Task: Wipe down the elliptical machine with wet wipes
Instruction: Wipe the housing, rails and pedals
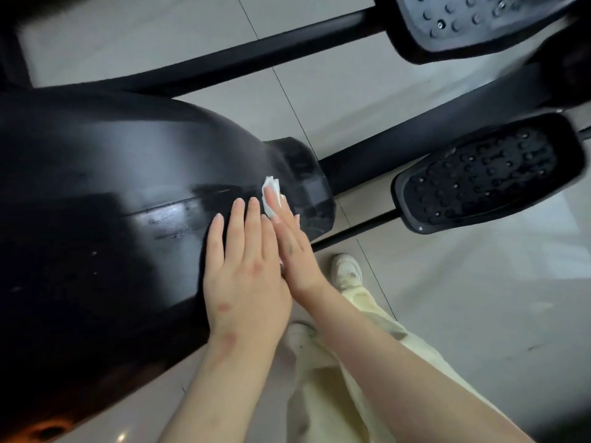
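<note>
Both hands lie flat, fingers straight, on the machine's black cover (112,187). The left hand (243,266) rests bare on its curved top. The right hand (287,244), touching the left, presses a white wipe (271,196) against the cover's end nearest the pedal (479,183). Nothing grips the small wipe, so on that glossy curve it may bunch up or slip out, leaving streaks.
</note>
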